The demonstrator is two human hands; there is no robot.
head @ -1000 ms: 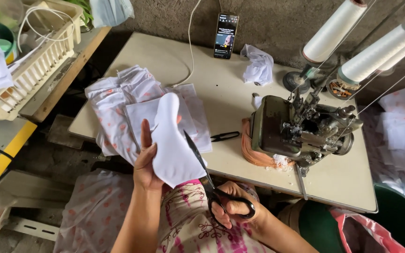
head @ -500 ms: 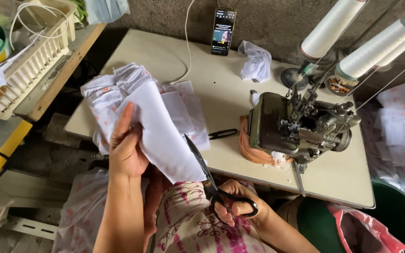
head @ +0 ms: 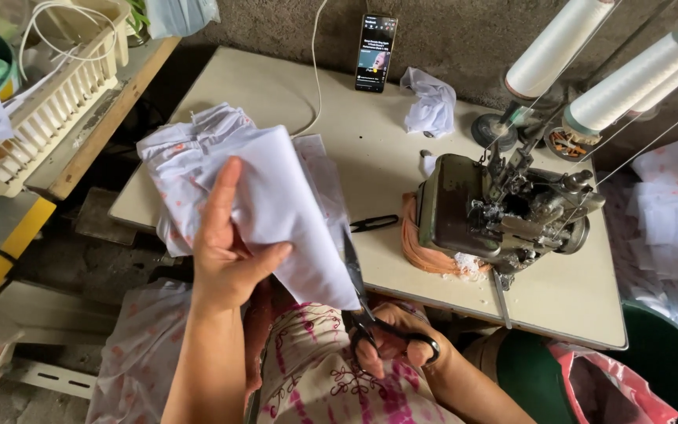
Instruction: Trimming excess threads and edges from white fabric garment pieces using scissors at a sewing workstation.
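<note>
Pinch the white cloth (head: pixel 292 212) tight in your left hand (head: pixel 225 251) (thumb underneath); your right hand (head: pixel 390 349), fingers closed in the scissors (head: pixel 370 306), snips along the cloth's edge.

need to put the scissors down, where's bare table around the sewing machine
Bare tabletop lies between the phone and the stack of cut fabric, and along the near right edge below the sewing machine. It is crowded between stack and machine, where the small thread snips lie.
</note>
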